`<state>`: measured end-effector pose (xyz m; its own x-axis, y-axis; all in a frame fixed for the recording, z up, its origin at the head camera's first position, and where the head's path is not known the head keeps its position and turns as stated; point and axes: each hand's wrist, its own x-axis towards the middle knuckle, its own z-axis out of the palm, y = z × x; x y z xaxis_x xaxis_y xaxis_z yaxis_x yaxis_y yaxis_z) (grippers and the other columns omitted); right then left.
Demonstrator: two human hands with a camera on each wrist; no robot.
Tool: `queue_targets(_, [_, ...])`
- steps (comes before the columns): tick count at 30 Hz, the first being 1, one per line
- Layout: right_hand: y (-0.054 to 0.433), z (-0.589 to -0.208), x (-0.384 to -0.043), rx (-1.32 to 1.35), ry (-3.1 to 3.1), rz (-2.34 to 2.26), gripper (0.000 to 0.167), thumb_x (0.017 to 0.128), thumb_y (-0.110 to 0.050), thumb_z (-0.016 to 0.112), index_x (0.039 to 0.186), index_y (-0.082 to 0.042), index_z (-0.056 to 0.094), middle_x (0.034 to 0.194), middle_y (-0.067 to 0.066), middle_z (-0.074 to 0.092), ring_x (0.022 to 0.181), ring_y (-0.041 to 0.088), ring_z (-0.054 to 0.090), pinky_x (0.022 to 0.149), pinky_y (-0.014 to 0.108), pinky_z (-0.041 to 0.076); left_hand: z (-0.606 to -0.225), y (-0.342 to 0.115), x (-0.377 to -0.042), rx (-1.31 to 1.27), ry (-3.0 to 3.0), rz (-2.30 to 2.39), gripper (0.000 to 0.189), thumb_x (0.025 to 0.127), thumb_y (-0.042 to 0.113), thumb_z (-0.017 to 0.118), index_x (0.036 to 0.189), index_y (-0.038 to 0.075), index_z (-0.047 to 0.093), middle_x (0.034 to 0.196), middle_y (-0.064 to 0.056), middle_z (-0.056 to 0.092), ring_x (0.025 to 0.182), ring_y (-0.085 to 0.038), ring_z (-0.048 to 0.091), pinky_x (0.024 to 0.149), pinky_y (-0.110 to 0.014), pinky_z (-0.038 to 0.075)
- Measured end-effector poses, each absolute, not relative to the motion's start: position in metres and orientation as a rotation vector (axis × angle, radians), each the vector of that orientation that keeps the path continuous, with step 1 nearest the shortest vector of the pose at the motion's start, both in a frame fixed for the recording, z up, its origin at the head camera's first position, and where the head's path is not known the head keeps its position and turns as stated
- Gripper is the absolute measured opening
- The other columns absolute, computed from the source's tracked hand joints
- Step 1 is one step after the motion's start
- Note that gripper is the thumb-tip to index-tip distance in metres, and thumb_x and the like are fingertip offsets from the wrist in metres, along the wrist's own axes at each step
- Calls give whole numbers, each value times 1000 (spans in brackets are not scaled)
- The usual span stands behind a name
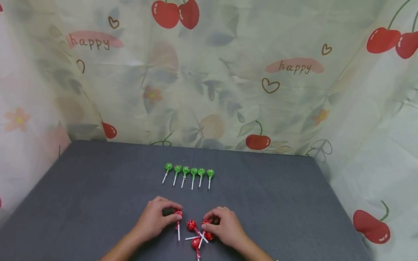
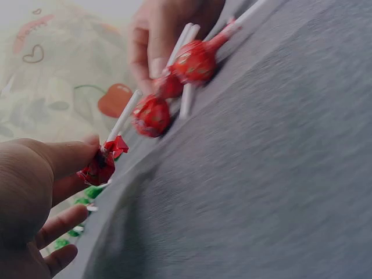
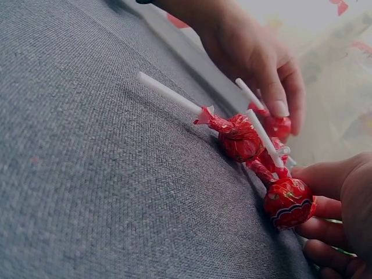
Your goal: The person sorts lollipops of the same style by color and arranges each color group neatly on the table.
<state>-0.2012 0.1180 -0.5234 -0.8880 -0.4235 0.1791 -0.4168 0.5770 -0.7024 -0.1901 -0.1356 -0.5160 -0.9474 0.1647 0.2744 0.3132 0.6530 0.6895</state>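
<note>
Largest is a pale, creased fabric curtain printed with red cherries (image 1: 233,103), running from 9 o'clock through 12 to 3; in front of it spreads a table covered in dark grey cloth (image 1: 96,187), its coarse weave plain in the right wrist view. Over it a bare left hand (image 1: 154,219) comes in from 7 o'clock and a bare right hand (image 1: 227,228) from 5. The left thumb and forefinger pinch a round red lollipop in a twisted foil-like wrapper (image 2: 99,167), the other fingers spread; the right hand pinches a second red-wrapped lollipop (image 1: 206,222), its exact contact partly hidden. At 12 o'clock beyond the hands lies a row of six green-wrapped lollipops (image 1: 194,171), sticks towards 6. Between and below the hands sit at least three loose red-wrapped lollipops (image 1: 196,242), ball-headed and glossy, their smooth, straight white sticks crossing. The step in hand looks like separating the red ones — one per hand. The next move seems to call for lifting the right-hand lollipop clear of the tangle first — its slim stick, pointing between 6 and 7, could drag its neighbours.
</note>
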Motion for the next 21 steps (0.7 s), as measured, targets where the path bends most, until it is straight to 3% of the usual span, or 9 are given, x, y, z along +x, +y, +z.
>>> queue_targets(21, [119,-522,-202,-753,2769,-1242,14,80,-26,81,88,-18,74,76,-11,57,73,9,50,64,26,40,-508,-186,-239,-450,-2661,-867,23,76,20,85,97,17,78,91,4,70,91,-21,57,82,-47,42])
